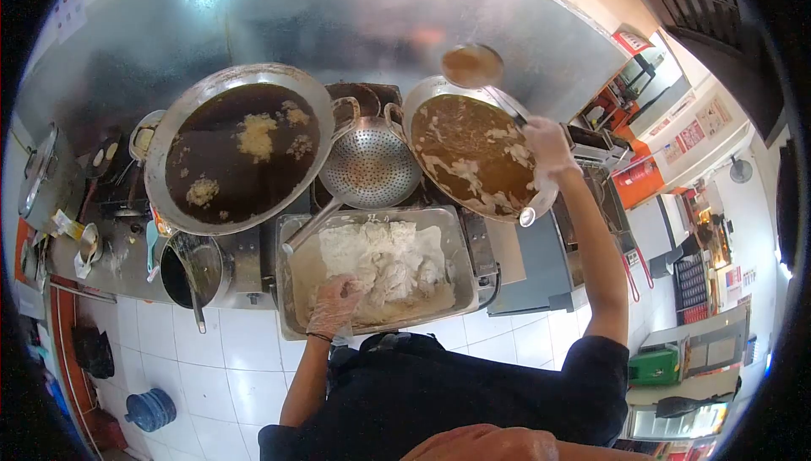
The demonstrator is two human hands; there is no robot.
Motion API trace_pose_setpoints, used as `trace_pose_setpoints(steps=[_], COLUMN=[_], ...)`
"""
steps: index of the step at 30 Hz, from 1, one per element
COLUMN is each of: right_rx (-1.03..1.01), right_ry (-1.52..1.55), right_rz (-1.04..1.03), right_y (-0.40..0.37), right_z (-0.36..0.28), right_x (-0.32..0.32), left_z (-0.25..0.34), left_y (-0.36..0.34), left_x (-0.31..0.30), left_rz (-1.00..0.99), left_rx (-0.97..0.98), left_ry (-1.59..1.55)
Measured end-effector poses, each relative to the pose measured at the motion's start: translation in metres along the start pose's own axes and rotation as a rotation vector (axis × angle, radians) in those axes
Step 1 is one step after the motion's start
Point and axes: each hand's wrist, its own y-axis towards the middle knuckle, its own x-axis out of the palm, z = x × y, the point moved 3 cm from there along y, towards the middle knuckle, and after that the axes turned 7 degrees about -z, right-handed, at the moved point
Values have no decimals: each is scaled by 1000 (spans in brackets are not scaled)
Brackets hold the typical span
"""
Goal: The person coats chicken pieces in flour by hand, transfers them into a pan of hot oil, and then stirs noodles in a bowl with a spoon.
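Bare Skin (481,444), Black Shirt (498,393) and a Tray (292,288) of Flour (389,241)

Bare skin, body part unclear: crossed before the shirt, on the tray's near side.
Left hand (335,302), gloved: fingers loosely curled, within the tray's near left part, at the flour; whether it gripped anything could not be told.
Right hand (549,147), gloved: closed around the handle of a ladle (471,67), beyond the tray to its right; the blurred bowl hung above the right wok's far rim.
Right wok (420,100): stood beyond the tray, rightward; pale pieces (465,172) in brown oil.
Left wok (155,165): stood beyond the tray, leftward; dark oil, pale clumps (256,138).
Perforated strainer (370,164): just beyond the tray, between the woks.
Dark pot (173,275): left of the tray.
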Motion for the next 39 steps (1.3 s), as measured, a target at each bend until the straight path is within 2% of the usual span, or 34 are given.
trace_pose_setpoints(steps=[1,2,4,6,8,11,14,20,22,25,28,34,38,39], right_rx=[-89,66,201,182,183,17,24,-69,-88,-102,-103,-85,-98,-46], right_ry=[-78,233,352,192,254,106,149,102,68,57,63,139,103,99], right_rz=[-163,-64,-21,-67,-47,-66,-161,-206,-160,-168,-161,-218,-154,-168], right_y=[25,57,119,168,200,226,252,264,269,262,262,260,232,238], right_z=[-5,-4,-20,-55,-80,-104,-110,-116,-115,-116,-114,-109,-103,-94], right_x=[-10,14,38,24,9,-1,15,-5,1,-13,-10,-1,-25,-17], left_z=[1,4,8,-4,-5,4,-3,1,4,-2,2,3,22,23], left_y=[0,0,-2,-2,-7,-13,-20,-23,-22,-21,-22,-18,-15,-14], left_x=[0,0,0,7,10,8,16,23,24,32,30,35,30,29], left_rz=[3,10,34,33,49,101,131,210,246,197,201,233,193,186], left_rx=[6,17,33,30,29,30,11,51,78,-23,-5,64,11,-1], left_ry=[9,2,-8,38,37,-22,-40,19,-2,-83,31,30,27,27])
